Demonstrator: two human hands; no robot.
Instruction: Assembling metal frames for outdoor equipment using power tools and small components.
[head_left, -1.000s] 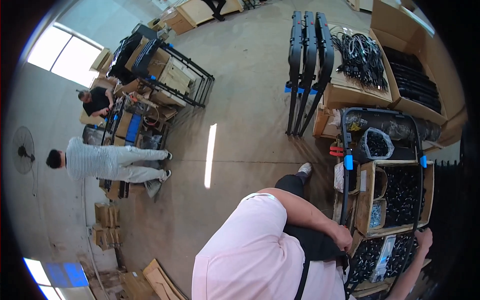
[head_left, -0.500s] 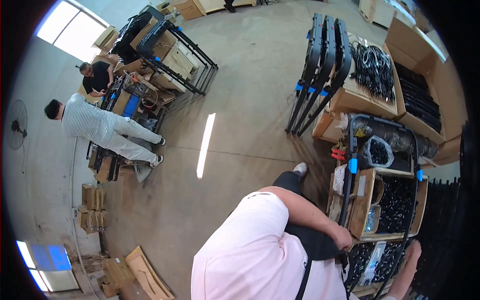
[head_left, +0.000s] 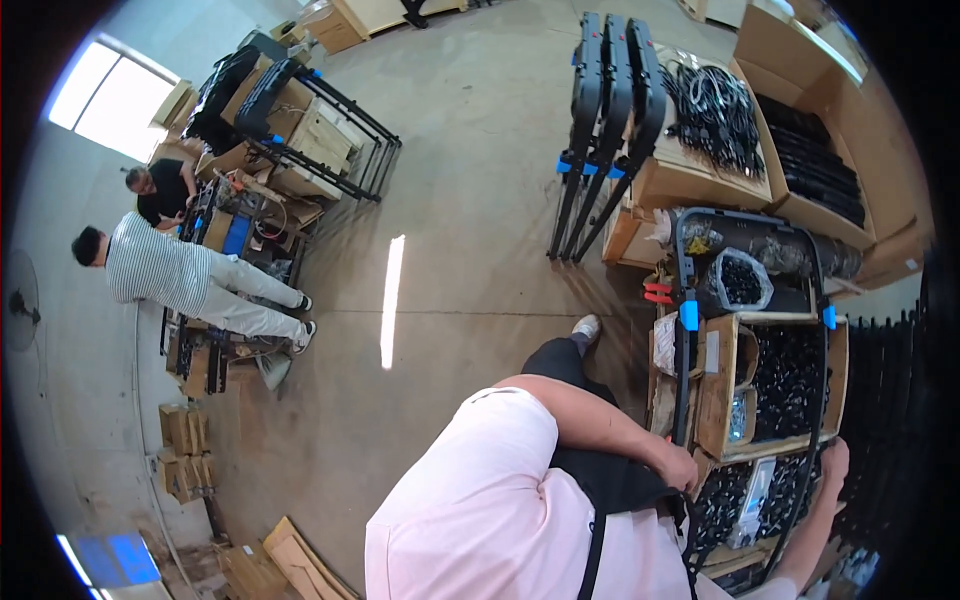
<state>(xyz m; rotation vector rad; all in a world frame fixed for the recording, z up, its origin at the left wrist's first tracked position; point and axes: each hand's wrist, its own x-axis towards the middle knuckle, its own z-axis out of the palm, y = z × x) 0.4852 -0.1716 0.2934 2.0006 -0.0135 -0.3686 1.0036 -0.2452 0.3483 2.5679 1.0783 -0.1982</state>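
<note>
A black tubular frame (head_left: pixel 683 360) with blue clips leans across wooden bins in front of me. My left hand (head_left: pixel 679 468) is closed at the lower part of its left leg; the fingertips are partly hidden. At the right leg, my right hand (head_left: pixel 835 460) has its fingers bent against the tube, but whether they wrap round it cannot be made out. Behind the frame, a wooden bin (head_left: pixel 717 420) holds small black parts (head_left: pixel 785 385). A lower bin of similar parts lies between my hands, with a pale, narrow box (head_left: pixel 752 500) on top.
Three black frames (head_left: pixel 605 110) stand upright beyond the bins. Black cables (head_left: pixel 715 110) lie on a crate beside an open cardboard box (head_left: pixel 835 95). A clear bag of black parts (head_left: pixel 741 280) sits behind my frame. Two people work at a bench on the left, one in a striped shirt (head_left: pixel 165 258).
My right hand has moved up along the frame's right leg. My left hand stays near the left leg. The whole view has shifted slightly.
</note>
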